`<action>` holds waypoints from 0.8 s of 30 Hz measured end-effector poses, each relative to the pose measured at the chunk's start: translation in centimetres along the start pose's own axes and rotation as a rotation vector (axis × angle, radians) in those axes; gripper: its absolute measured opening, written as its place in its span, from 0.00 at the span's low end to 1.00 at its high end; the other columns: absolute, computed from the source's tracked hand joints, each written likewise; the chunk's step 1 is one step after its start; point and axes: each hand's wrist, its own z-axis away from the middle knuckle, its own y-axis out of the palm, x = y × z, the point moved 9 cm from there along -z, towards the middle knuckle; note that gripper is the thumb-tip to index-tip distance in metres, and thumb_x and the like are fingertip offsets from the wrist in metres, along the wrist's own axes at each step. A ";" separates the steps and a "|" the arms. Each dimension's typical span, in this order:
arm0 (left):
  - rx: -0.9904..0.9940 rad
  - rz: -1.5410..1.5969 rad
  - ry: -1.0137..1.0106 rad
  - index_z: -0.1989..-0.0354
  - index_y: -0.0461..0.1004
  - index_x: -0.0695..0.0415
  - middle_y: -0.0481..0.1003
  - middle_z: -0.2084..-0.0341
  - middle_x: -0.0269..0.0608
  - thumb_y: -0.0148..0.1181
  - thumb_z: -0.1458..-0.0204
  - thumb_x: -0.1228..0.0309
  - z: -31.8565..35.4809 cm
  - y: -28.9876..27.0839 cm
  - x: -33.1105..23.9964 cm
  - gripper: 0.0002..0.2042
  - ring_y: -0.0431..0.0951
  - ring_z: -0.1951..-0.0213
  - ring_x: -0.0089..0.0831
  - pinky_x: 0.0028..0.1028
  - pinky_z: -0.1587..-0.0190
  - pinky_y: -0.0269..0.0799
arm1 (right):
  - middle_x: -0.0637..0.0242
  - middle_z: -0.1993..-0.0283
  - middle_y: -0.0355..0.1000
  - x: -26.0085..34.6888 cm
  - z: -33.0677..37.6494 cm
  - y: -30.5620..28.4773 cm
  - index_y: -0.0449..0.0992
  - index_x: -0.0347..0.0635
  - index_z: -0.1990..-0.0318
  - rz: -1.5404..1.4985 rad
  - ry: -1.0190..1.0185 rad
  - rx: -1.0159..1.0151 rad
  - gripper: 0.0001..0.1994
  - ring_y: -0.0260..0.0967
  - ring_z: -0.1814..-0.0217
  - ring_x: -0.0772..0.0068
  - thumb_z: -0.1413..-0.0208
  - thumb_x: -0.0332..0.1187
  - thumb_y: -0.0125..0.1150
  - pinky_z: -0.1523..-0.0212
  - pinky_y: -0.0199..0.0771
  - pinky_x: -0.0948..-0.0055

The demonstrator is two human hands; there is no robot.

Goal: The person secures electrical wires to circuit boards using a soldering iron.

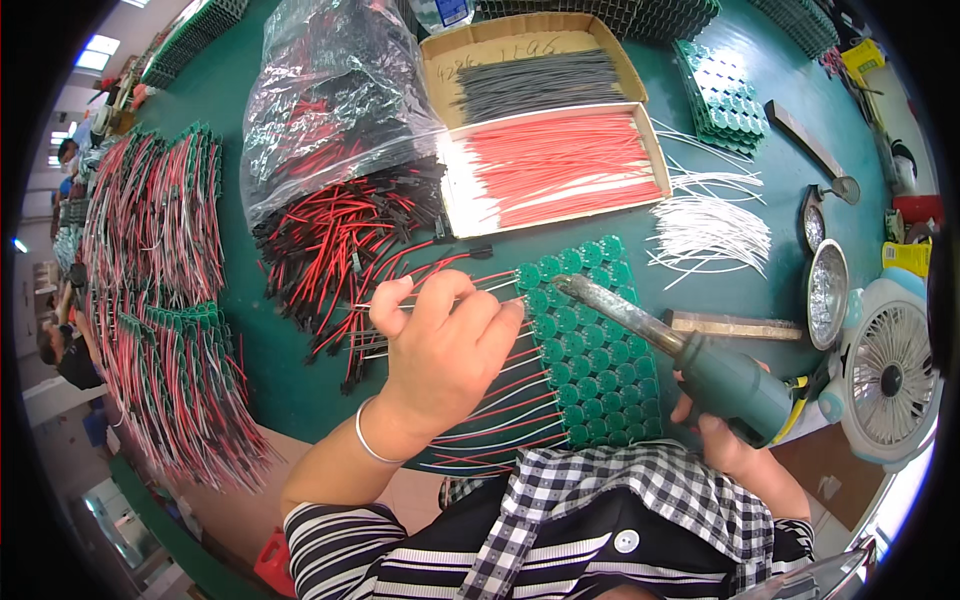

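My left hand (435,345), with a white bangle at the wrist, is closed in a pinch at the upper left edge of a green circuit board panel (600,375), holding a thin wire against it. My right hand (730,445) grips a soldering iron (735,385) with a thick green body. Its metal tip points left and lies over the panel's top rows, close to my left fingertips. The panel is made of small round boards in rows. Red and white wires (500,405) stick out from its left edge below my left hand.
A plastic bag (340,110) spills red-black leads (340,235). Cardboard trays hold red wires (560,165) and black wires (540,85). White wires (710,235), a wooden bar (735,326), a metal dish (827,295) and a fan (890,375) sit rightward. Wired panels (155,220) stack at left.
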 end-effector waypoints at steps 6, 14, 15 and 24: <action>-0.028 0.005 -0.007 0.70 0.81 0.47 0.71 0.77 0.21 0.63 0.60 0.72 0.1 -0.3 0.2 0.07 0.71 0.62 0.26 0.42 0.47 0.47 | 0.69 0.71 0.75 -1.6 1.2 -0.3 0.76 0.37 0.59 -0.037 0.014 -0.047 0.09 0.74 0.70 0.71 0.46 0.29 0.56 0.57 0.71 0.69; -0.044 0.024 0.015 0.70 0.81 0.47 0.70 0.78 0.21 0.64 0.61 0.72 1.2 -0.3 -0.7 0.07 0.70 0.63 0.25 0.43 0.47 0.47 | 0.60 0.67 0.75 1.3 0.3 1.5 0.76 0.38 0.63 0.124 -0.303 0.036 0.08 0.72 0.71 0.58 0.53 0.25 0.60 0.65 0.71 0.64; -0.043 0.023 0.013 0.70 0.81 0.47 0.70 0.78 0.21 0.64 0.61 0.72 1.3 -0.2 -0.7 0.08 0.70 0.64 0.25 0.43 0.47 0.47 | 0.59 0.67 0.74 1.3 0.3 1.5 0.76 0.38 0.63 0.119 -0.298 0.018 0.08 0.71 0.71 0.56 0.54 0.24 0.60 0.67 0.71 0.63; -0.015 0.033 0.017 0.70 0.81 0.47 0.69 0.78 0.21 0.64 0.61 0.71 1.4 0.3 -0.9 0.08 0.69 0.64 0.25 0.44 0.48 0.47 | 0.58 0.57 0.75 -0.8 1.1 2.0 0.77 0.38 0.57 0.095 -0.163 0.072 0.14 0.70 0.55 0.54 0.56 0.23 0.61 0.53 0.69 0.62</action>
